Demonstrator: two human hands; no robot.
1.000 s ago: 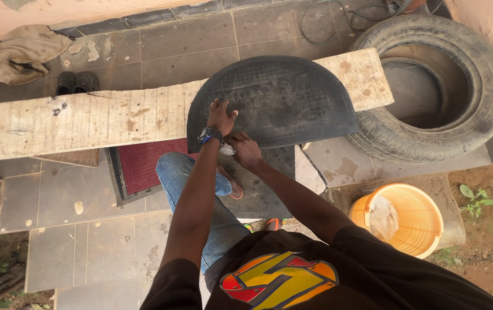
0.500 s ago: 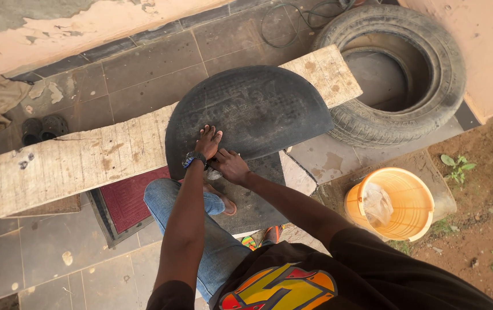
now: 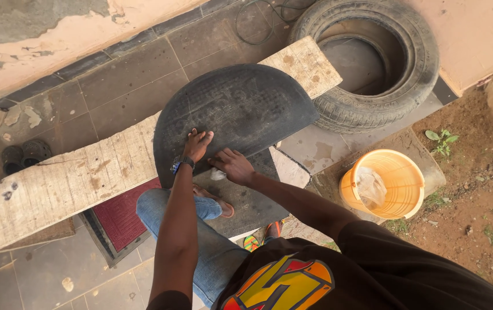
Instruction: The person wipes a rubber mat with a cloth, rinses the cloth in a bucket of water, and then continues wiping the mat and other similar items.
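A black half-round piece of tyre rubber (image 3: 241, 109) lies across a long wooden plank (image 3: 68, 183). My left hand (image 3: 196, 145), with a blue watch on the wrist, presses flat on the rubber's near edge, fingers spread. Just to its right, my right hand (image 3: 234, 166) is closed on a small white object (image 3: 218, 174) held against the rubber's lower edge; what the object is I cannot tell. My knee in blue jeans is below the plank, with a sandalled foot on a dark mat.
A whole old tyre (image 3: 373, 57) lies at the upper right on the tiled floor. An orange bucket (image 3: 381, 183) holding a clear plastic bag stands at the right by bare soil. A red doormat (image 3: 123, 215) sits under the plank. A pair of dark shoes (image 3: 22, 156) rests at the left.
The view has shifted, so everything sits lower and further right in frame. Both hands stay at the rubber's near edge; my right hand has slid slightly along it.
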